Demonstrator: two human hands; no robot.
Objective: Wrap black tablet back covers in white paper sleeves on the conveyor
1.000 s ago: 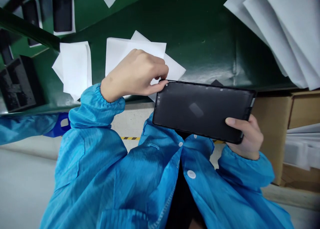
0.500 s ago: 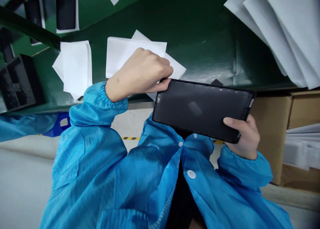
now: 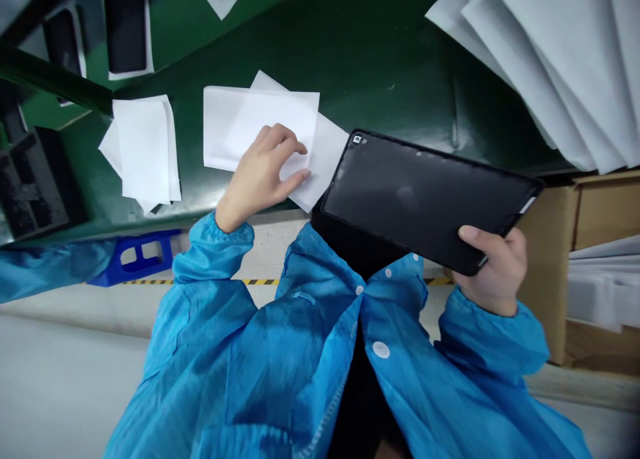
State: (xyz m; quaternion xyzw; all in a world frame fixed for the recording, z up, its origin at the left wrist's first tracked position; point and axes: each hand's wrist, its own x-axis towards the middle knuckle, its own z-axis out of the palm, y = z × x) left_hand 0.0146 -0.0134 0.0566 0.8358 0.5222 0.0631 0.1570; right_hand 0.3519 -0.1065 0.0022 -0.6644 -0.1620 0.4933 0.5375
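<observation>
Right hand [image 3: 495, 269] gripping 1 black panel [image 3: 425, 195], left hand [image 3: 265, 172] (loosely spread) over white paper [image 3: 227, 122]

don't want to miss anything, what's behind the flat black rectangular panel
Around the panel show green tabletop, overlapping white paper sheets, a brown cardboard box, black cloth and a blue jacket. The right hand holds it; anything directly behind is covered.

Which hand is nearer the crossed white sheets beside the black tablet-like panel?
Left. The left hand is over the crossed white sheets, contact unclear; the right hand is off to their right, gripping the black tablet-like panel by one end.
</observation>
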